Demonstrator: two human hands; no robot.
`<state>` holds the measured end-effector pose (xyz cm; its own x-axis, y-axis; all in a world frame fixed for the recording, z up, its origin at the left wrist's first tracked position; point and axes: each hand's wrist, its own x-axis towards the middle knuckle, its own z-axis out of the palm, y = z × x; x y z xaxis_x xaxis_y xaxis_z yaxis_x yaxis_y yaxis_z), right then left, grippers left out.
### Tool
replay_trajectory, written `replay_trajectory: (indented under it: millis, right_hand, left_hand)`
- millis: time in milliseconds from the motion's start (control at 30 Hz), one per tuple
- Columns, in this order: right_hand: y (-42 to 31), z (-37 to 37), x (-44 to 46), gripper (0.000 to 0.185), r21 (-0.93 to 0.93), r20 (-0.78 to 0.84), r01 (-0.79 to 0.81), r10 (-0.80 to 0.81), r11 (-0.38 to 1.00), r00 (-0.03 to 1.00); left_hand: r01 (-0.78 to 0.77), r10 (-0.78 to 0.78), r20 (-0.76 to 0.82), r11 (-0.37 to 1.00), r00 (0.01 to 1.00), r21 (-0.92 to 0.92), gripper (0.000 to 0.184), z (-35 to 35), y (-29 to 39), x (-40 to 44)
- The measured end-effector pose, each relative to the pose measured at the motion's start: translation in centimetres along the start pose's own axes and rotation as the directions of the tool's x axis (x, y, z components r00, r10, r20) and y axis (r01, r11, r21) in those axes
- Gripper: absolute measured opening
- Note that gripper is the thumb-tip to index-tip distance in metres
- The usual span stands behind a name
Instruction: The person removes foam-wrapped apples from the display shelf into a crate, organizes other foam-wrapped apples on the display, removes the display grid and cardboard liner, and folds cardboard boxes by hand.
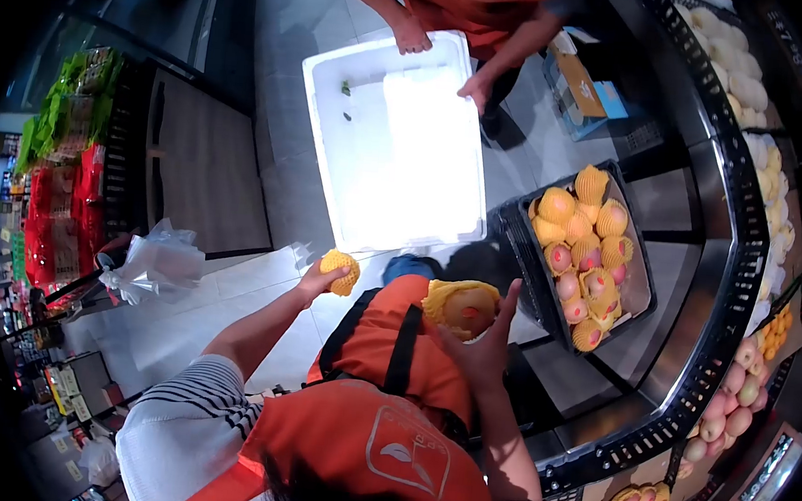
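Tiled shop floor (287,147) lies beyond. On the left, the left hand (314,284) grips yellow foam netting (341,274); the right hand (480,356) cups a netted fruit (467,309), probably against bruising, near a black crate (541,285) at right, seemingly placed within reach.

An orange-red apron (311,441) with leaf emblem (396,453) covers a stripe-sleeved white top (161,428).

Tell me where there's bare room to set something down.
The white box looks bare between its walls, under strong glare, except for green scraps towards its far left. Floor also lies open between that box and the wooden cabinet on the left. The black crate is crowded, heaped with netted fruit.
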<state>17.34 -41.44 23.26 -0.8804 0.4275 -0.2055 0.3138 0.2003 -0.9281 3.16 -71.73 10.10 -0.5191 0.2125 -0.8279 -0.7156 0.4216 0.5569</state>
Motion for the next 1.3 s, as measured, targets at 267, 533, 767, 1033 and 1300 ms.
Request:
replay_trajectory:
  millis: [267, 533, 767, 1033, 1300]
  right_hand:
    - [0.9, 7.3, 4.7, 0.117, -0.072, 0.088, -0.039, 0.045, 0.997, 0.995]
    - [-0.4, 13.8, 8.9, 0.118, 0.033, 0.210, -0.036, 0.028, 0.999, 0.977]
    - [-1.8, 15.8, 9.3, 0.119, -0.014, 0.211, 0.058, -0.054, 0.998, 0.976]
    - [-1.2, 15.4, 8.1, 0.118, 0.070, 0.133, 0.008, -0.017, 0.998, 0.991]
    - [-3.2, 13.0, 4.8, 0.115, 0.172, -0.001, -0.055, 0.056, 0.984, 0.998]
  left_hand:
    - [0.057, -0.075, -0.211, 0.994, 0.975, -0.088, 0.062, -8.1, -2.8, -1.8]
    - [0.113, -0.147, -0.312, 0.986, 0.939, -0.127, 0.072, -15.4, -4.4, -2.4]
    - [0.072, -0.110, -0.211, 0.980, 0.971, -0.184, 0.073, -17.2, -5.4, -1.4]
    - [-0.001, -0.010, -0.073, 0.988, 0.997, -0.155, 0.066, -16.3, -2.6, 0.7]
    - [0.004, -0.004, -0.001, 1.000, 1.000, 0.021, 0.062, -16.7, -1.1, 2.1]
